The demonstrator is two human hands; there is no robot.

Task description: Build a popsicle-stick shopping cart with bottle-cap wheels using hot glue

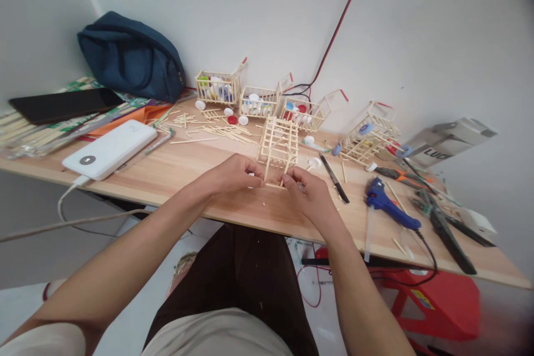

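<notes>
A small cart frame of thin wooden sticks (278, 142) lies on the table in front of me, two long sticks pointing toward my body. My left hand (241, 173) pinches the near end of the left stick, while my right hand (303, 186) pinches the near end of the right one. A thin crosspiece spans between my fingertips. Part of what the fingers cover is hidden. White bottle caps (314, 163) lie just right of the frame, and loose sticks (229, 132) are scattered beyond my left hand.
Several finished-looking stick carts (217, 89) holding bottle caps stand along the wall. To the right are a black pen (335, 179), a blue glue gun (392, 207) with its cord, and pliers (400, 176). A white power bank (110, 150), phone (64, 104) and blue bag (131, 58) occupy the left.
</notes>
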